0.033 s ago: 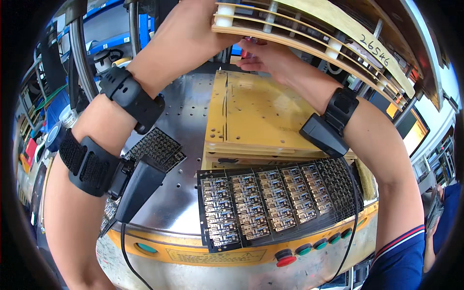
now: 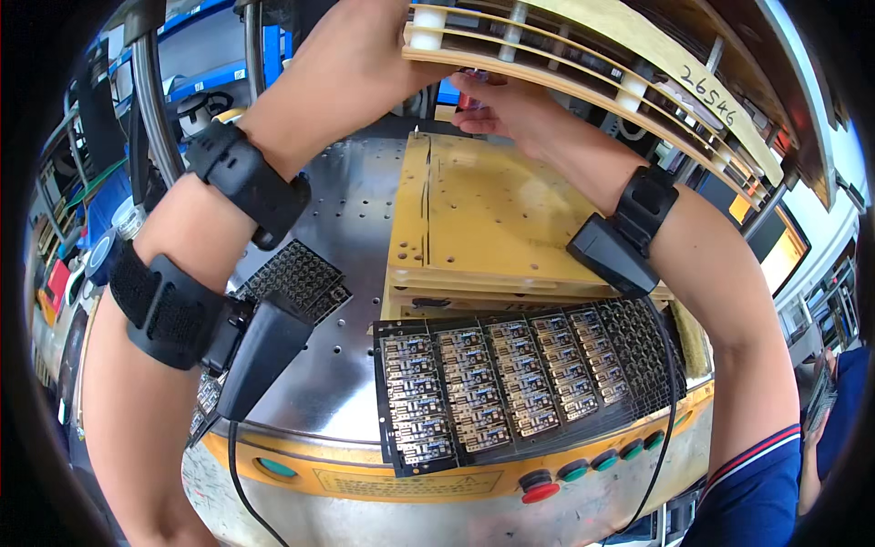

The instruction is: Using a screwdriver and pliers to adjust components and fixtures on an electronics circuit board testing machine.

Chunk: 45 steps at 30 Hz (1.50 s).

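Note:
Both my arms reach up and forward to the layered board fixture [image 2: 547, 68] hanging at the top of the view. My left hand [image 2: 378, 36] is raised at the fixture's left end, its fingers out of sight behind the plates. Below the fixture's underside, my right hand [image 2: 506, 105] has its fingers curled at a small red, see-through thing [image 2: 471, 87]. Most of that thing is hidden, so its kind does not show. Under my hands, a stack of yellow fixture plates [image 2: 501, 205] lies on the perforated metal bed [image 2: 351, 196].
Dark circuit board panels [image 2: 519, 383] lie along the front edge; a smaller panel [image 2: 293, 278] is left of the plates. A red button [image 2: 540, 488] and several green ones line the yellow front rail [image 2: 401, 483]. Steel posts [image 2: 153, 100] stand left. Another person's sleeve [image 2: 848, 410] shows right.

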Motion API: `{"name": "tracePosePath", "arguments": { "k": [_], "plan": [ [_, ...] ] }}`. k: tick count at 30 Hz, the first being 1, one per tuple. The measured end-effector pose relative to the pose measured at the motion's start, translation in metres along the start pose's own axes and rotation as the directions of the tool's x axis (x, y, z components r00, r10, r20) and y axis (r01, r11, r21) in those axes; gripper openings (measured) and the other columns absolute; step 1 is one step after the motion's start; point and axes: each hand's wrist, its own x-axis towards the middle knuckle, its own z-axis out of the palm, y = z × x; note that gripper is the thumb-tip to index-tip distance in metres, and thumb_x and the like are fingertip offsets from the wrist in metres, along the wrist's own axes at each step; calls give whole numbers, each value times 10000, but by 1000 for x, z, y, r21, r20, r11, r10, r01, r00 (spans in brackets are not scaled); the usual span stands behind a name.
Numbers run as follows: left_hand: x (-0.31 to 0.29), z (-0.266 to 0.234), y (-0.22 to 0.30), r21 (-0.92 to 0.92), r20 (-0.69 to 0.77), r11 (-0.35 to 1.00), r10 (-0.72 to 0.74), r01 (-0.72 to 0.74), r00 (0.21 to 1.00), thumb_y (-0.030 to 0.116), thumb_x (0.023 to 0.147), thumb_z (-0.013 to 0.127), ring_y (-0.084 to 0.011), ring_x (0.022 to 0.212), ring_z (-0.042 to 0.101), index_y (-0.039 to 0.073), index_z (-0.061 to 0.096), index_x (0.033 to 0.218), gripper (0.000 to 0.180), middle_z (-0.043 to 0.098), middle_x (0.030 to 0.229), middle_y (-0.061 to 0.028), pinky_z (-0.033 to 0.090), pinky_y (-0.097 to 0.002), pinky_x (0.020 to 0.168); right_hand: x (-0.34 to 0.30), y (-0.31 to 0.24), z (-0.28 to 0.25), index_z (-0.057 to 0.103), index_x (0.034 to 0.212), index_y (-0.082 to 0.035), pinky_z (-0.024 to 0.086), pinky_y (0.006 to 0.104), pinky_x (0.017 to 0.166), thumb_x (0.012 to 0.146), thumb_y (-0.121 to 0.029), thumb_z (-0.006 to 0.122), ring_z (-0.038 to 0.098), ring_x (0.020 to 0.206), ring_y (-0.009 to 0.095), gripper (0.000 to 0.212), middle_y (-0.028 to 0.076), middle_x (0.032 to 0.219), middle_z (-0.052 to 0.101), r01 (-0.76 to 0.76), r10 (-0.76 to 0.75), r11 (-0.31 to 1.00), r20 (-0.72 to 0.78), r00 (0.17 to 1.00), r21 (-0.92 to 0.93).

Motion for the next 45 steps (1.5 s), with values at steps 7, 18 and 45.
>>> {"name": "tracePosePath", "arguments": {
  "k": [7, 18, 45],
  "plan": [
    [8, -13, 0, 42, 119, 999, 13, -18, 993, 132, 727, 678, -353, 991, 550, -32, 503, 1107, 450, 541, 1067, -223, 446, -371, 853, 4, 10, -15, 563, 951, -64, 514, 232, 693, 846, -275, 644, 598, 737, 112, 250, 11, 821, 559, 60, -60, 998, 44, 997, 7],
    [-9, -22, -13, 385, 190, 923, -44, -33, 981, 77, 724, 684, -338, 924, 580, 22, 533, 1120, 427, 609, 999, -158, 469, -347, 788, 10, 12, -13, 562, 975, -23, 535, 276, 798, 840, -148, 643, 625, 930, 223, 201, 87, 951, 601, 128, -165, 966, 155, 974, 224],
    [7, -7, 19, 287, -3, 958, -26, 26, 1000, 153, 714, 636, -397, 886, 537, 20, 555, 966, 296, 579, 953, -180, 465, -395, 747, 9, 19, -14, 592, 865, -57, 464, 205, 592, 911, -199, 533, 563, 658, 109, 160, 39, 744, 597, 219, -229, 967, 72, 971, 130]
  ]
}}
